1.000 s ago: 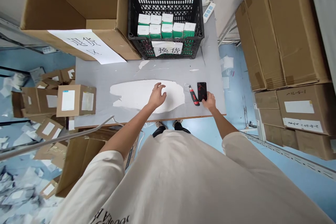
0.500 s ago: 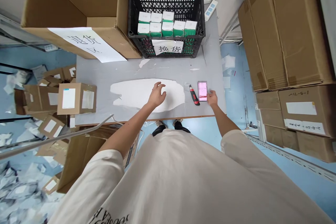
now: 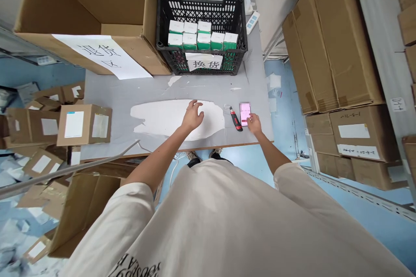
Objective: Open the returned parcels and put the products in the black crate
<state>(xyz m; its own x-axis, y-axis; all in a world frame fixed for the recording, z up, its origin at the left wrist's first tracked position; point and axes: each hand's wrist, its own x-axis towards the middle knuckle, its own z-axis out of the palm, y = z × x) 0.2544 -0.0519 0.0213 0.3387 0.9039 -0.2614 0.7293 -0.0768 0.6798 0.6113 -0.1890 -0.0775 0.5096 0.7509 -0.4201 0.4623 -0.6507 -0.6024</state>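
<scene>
Seemingly, the smartphone (image 3: 245, 110) at the right hand (image 3: 254, 124) is being operated, grip unclear; tapping calls for precision. The left hand (image 3: 193, 117), loosely spread, holds nothing.

Grey worktop (image 3: 208, 87), by count
Rear edge: one open brown cardboard box (image 3: 150, 26), one black plastic crate (image 3: 238, 53) holding eight visible white-and-green boxes (image 3: 203, 41); two printed white paper signs (image 3: 204, 61). Front right corner: one rectangular pink-screened phone (image 3: 245, 110), one black-and-red cutter (image 3: 236, 120). Rear right corner: one white power strip (image 3: 252, 22).
</scene>
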